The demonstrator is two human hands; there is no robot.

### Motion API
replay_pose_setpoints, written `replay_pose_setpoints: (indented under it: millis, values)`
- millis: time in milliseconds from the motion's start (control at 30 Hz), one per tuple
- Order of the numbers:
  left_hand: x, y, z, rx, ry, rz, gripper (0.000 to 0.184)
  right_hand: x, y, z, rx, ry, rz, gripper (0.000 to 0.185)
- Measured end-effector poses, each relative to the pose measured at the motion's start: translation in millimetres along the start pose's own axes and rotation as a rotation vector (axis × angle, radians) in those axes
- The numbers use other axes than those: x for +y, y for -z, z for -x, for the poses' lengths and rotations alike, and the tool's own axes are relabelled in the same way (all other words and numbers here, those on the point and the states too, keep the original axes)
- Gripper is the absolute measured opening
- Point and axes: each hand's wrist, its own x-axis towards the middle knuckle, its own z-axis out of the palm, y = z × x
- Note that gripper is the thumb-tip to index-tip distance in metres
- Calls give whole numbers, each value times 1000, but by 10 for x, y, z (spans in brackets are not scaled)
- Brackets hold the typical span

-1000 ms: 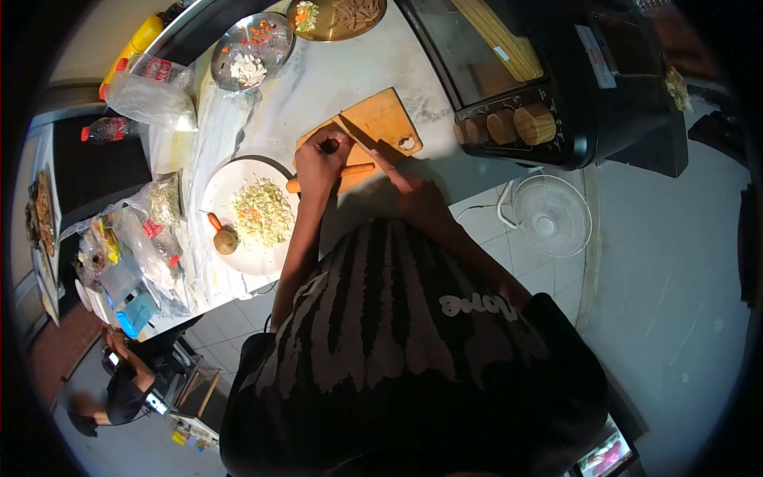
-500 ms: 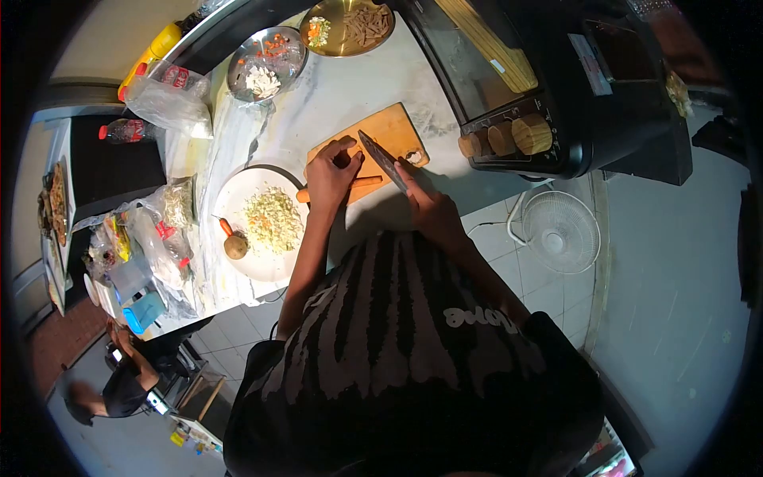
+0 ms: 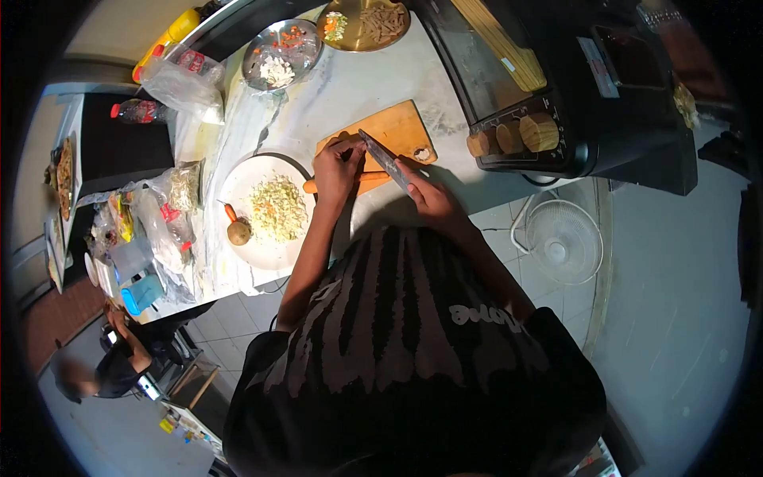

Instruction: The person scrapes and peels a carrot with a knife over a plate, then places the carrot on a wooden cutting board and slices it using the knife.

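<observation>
My right hand (image 3: pixel 427 195) is wrapped round the handle of a dark knife (image 3: pixel 383 157), whose blade points up and left over a wooden cutting board (image 3: pixel 405 127). Close to the blade's tip, my left hand (image 3: pixel 338 167) has its fingers pinched together; what they hold is too small to make out. A carrot (image 3: pixel 372 176) lies across the board's near edge, partly behind my left wrist. Left of my left arm, a white plate (image 3: pixel 246 175) bears chopped vegetables (image 3: pixel 276 208), a small carrot (image 3: pixel 230 212) and a round brown item (image 3: pixel 238 233).
A metal bowl (image 3: pixel 306 67) and a brass tray (image 3: pixel 354 44) with cut food stand behind the board. A black oven (image 3: pixel 584 147) is at the right. Plastic bags (image 3: pixel 187 86) and a bottle (image 3: pixel 139 111) lie left. Another person (image 3: pixel 119 370) sits at the lower left.
The knife has turned from lying along the board near my left fingers, swung right, then come back toward them. My left fingers have drawn together. The whole view has shifted slightly.
</observation>
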Motion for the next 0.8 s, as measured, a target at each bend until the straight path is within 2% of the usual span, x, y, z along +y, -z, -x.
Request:
replay_pose_setpoints:
  millis: [133, 200, 233, 267, 333, 367, 400, 467, 567, 700, 767, 800]
  values:
    - [-12, 296, 8, 80, 84, 73, 17, -262, -33, -153, -89, 12, -5, 50]
    - [-19, 555, 74, 224, 172, 183, 17, -366, -150, -286, -180, 24, 81, 52]
    - [-7, 725, 118, 238, 238, 65, 17, -452, -211, -369, -244, 19, 166, 55]
    - [-70, 841, 188, 276, 298, 75, 18, -548, -261, -430, -272, 49, 174, 55]
    - [-37, 1103, 374, 362, 443, 70, 17, -828, -347, -496, -340, 244, 306, 59]
    - [-217, 1146, 471, 426, 403, 117, 17, -828, -446, -521, -302, 354, 302, 62]
    - [-272, 1207, 567, 481, 368, 164, 16, -863, -517, -530, -329, 364, 304, 62]
    - [-357, 1300, 750, 532, 433, 39, 16, -911, -604, -550, -343, 497, 438, 63]
    - [-301, 1383, 889, 586, 479, -17, 14, -1068, -623, -542, -457, 431, 582, 62]
    - [-318, 1371, 930, 659, 519, -107, 19, -917, -650, -584, -446, 473, 631, 62]
    - [-276, 1299, 871, 665, 507, -83, 21, -766, -600, -594, -237, 652, 295, 62]
    - [-237, 1241, 823, 611, 437, -99, 21, -783, -490, -567, -223, 642, 296, 62]
